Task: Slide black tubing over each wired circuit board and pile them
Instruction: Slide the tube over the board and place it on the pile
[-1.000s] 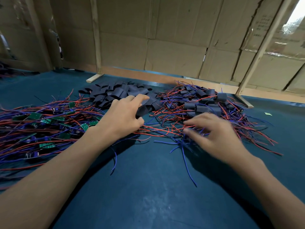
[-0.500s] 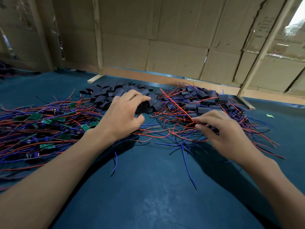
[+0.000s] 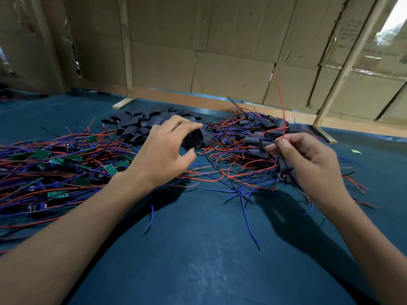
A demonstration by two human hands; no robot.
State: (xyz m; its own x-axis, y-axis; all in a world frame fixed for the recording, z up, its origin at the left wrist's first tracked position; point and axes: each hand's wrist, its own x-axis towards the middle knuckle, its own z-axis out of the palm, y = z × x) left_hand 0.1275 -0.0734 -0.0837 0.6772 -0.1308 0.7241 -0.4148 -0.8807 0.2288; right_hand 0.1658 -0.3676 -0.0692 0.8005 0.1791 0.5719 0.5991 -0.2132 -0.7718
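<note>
Left of the heap of flat black tubing pieces [image 3: 141, 126], bare green wired circuit boards [image 3: 57, 161] are lying. Left hand [image 3: 163, 155] is pinching one black tube [image 3: 193, 139] between thumb and fingers at the heap's right edge. Right hand [image 3: 308, 159], further right, is pinching thin red and black wires [image 3: 283, 119] over the sleeved pile [image 3: 259, 137].

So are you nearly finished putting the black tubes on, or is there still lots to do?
Not nearly. A pile of tubed boards already lies on the right. Right now the left hand holds one black tube, and the right hand pinches the wires of one unit. Left to do: a big heap of bare green boards on the left, with spare tubes waiting behind.
</note>
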